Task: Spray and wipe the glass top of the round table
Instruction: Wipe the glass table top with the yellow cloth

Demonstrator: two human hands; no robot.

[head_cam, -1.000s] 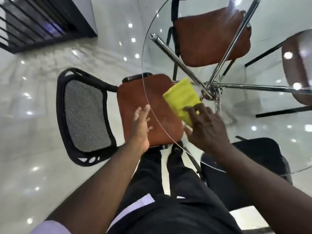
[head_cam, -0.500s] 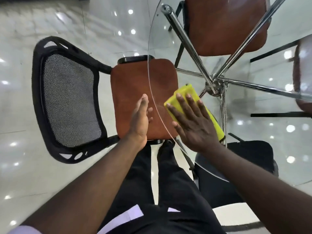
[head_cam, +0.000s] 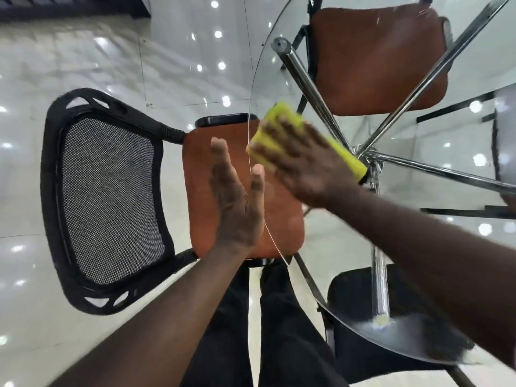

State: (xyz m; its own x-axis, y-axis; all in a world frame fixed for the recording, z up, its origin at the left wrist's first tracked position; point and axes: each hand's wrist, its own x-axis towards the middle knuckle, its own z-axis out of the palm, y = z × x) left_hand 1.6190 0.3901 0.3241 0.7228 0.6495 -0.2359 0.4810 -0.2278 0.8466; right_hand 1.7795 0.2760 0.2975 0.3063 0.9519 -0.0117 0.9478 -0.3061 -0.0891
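The round glass table top (head_cam: 418, 191) fills the right of the head view, with chrome legs (head_cam: 312, 90) crossing beneath it. A folded yellow cloth (head_cam: 282, 118) lies flat on the glass close to its left rim. My right hand (head_cam: 304, 160) presses down on the cloth with fingers spread; it is motion-blurred. My left hand (head_cam: 237, 196) hovers open, palm turned sideways, just beside the glass rim over a chair seat, its thumb at the edge. No spray bottle is visible.
A black mesh-back chair with a brown seat (head_cam: 201, 191) stands tucked at the table's left edge. Another brown seat (head_cam: 377, 57) shows through the glass at the top. A black chair (head_cam: 360, 317) sits below right. My dark-trousered legs (head_cam: 265, 331) stand on the glossy white floor (head_cam: 83, 51).
My right hand has slid the yellow cloth up and leftward along the glass near the rim. My left hand stays open beside the edge.
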